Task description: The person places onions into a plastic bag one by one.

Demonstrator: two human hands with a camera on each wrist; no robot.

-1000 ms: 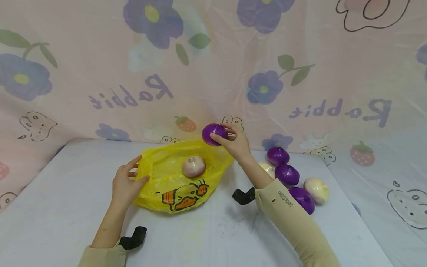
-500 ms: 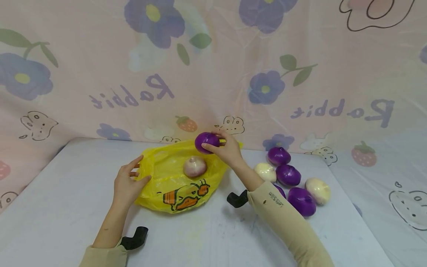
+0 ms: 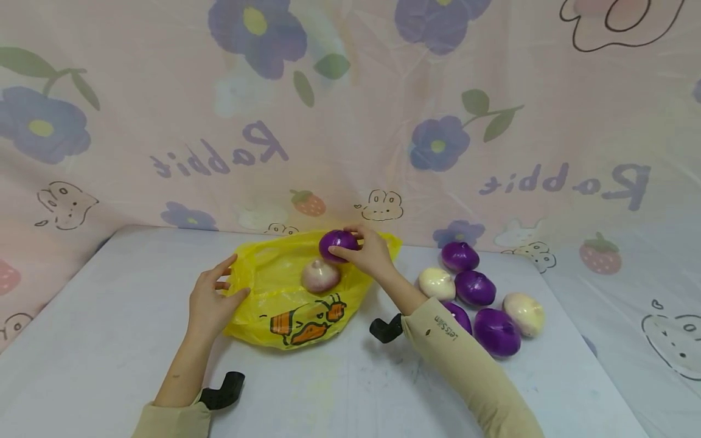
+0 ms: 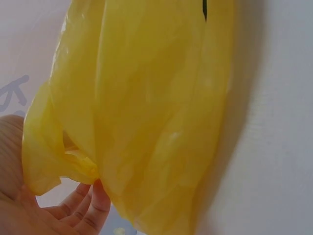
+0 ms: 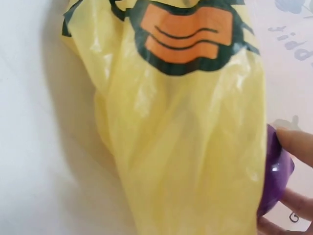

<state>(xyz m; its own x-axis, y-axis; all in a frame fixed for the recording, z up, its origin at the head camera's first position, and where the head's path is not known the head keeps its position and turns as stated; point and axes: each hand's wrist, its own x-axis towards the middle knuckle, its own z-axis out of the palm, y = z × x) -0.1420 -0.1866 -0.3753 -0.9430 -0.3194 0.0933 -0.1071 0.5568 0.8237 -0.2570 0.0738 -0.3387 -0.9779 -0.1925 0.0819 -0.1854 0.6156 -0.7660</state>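
Observation:
A yellow plastic bag (image 3: 263, 274) with a duck print lies on the table, its mouth spread wide. My left hand (image 3: 210, 301) holds the left edge of the bag; in the left wrist view its fingers (image 4: 98, 208) curl at the yellow film. My right hand (image 3: 369, 250) grips a shiny purple onion (image 3: 335, 243) over the far right part of the bag's mouth. A pale pinkish onion (image 3: 320, 277) sits inside the bag, just below the purple one. In the right wrist view, the bag partly hides the held onion (image 5: 276, 176).
Right of the bag stands a loose group of onions: several purple ones, such as this purple onion (image 3: 496, 332), and two whitish ones, the nearer being a white onion (image 3: 524, 314). The right sleeve (image 3: 465, 359) covers part of one purple onion. A patterned curtain (image 3: 350, 121) hangs behind the white table (image 3: 306, 389).
My right hand has moved left and down with the purple onion, from above the bag's far rim to over the pale onion. My left hand stays at the bag's edge.

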